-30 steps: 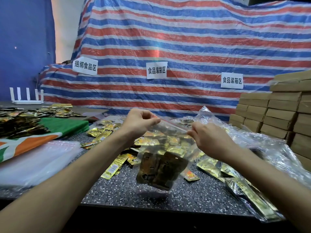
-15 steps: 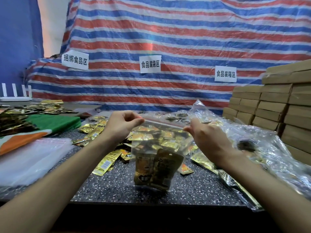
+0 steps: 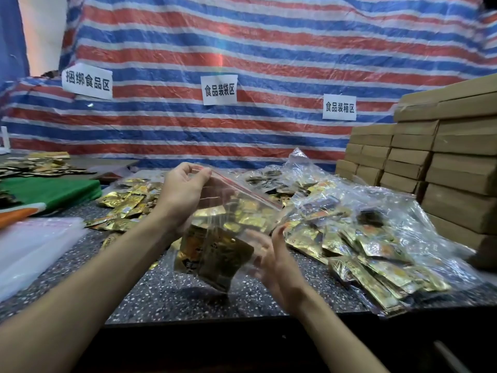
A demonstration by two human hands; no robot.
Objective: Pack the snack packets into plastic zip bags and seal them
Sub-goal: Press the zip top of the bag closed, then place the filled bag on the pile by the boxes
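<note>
Above the speckled table (image 3: 172, 292) | zip bag (image 3: 242, 214) held tilted in air, gold snack packets (image 3: 212, 254) settled at its bottom | left hand (image 3: 183, 195) pinches red zip strip (image 3: 243, 188) at one corner | right hand (image 3: 277, 259) fingers straight, loosely spread, against bag's lower side | advice: pinch along strip end to end (expel air first), confirm no gap.

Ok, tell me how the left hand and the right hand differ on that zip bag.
The left hand is higher, at the top corner of the zip bag; the right hand is lower, by its bottom side. The left hand pinches the end of the red zip strip; the right hand is open, lying against the plastic. Both touch the same bag, held above the table.
</note>
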